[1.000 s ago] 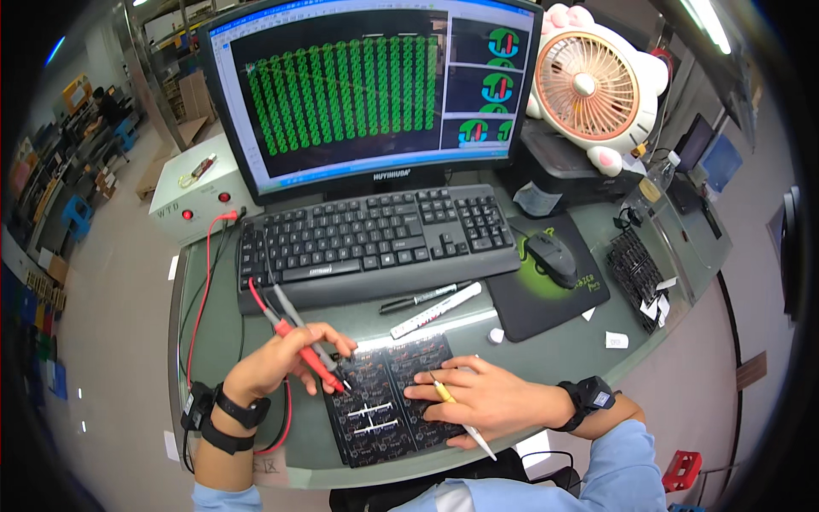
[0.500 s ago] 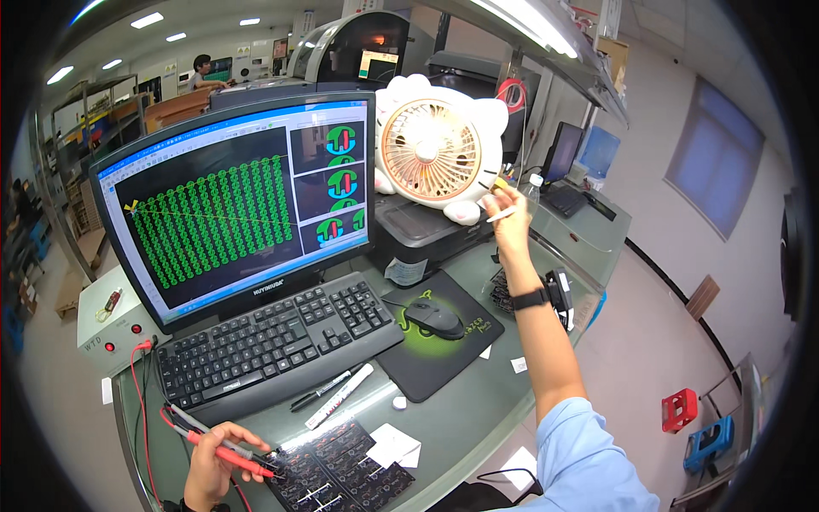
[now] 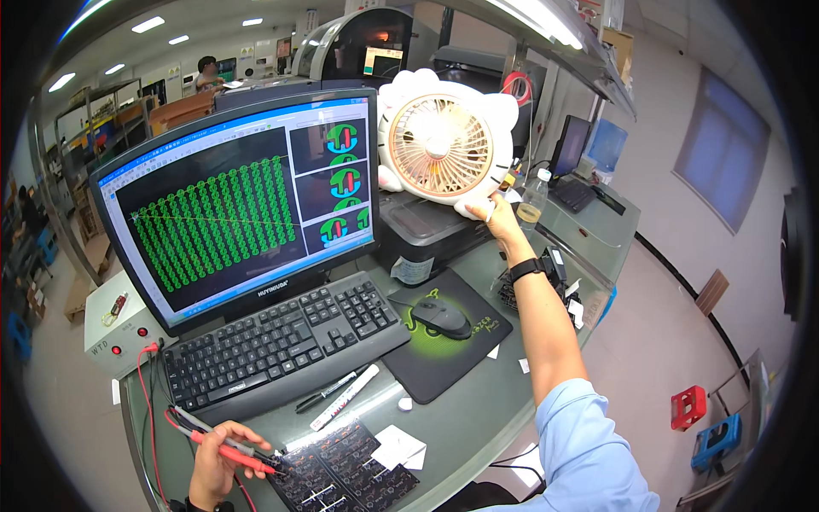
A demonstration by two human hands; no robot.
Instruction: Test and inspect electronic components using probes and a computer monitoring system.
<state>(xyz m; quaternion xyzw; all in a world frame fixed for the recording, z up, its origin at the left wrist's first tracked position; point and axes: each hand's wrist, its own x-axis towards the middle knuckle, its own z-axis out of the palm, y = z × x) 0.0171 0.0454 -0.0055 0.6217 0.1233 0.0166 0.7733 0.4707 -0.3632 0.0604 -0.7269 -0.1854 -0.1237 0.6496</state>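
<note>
In my left hand point(image 3: 217, 469) is a red test probe point(image 3: 239, 457) with a darker probe alongside it. The red probe's tip points at the left edge of a dark printed circuit board panel point(image 3: 354, 461); I cannot tell whether it touches. My right hand point(image 3: 497, 224), arm stretched far forward, grips the lower right edge of a white cat-shaped fan point(image 3: 503, 136) by its foot. A small white sliver shows by its fingers; most fingertips are hidden. The fan stands on a black box-like device point(image 3: 418, 239) right of the monitor.
A monitor point(image 3: 281, 294) stands behind a black keyboard point(image 3: 281, 341). The mouse point(image 3: 441, 319) rests on a black-green pad. Markers point(image 3: 345, 397) and paper pieces point(image 3: 398, 445) lie near the panel. A bottle point(image 3: 533, 200) stands past my right hand. Red leads run from a white box point(image 3: 119, 320).
My right hand has moved down and slightly left, from beside the fan onto its foot. The fan has shifted slightly right. My left hand stays with the probes at the panel.
</note>
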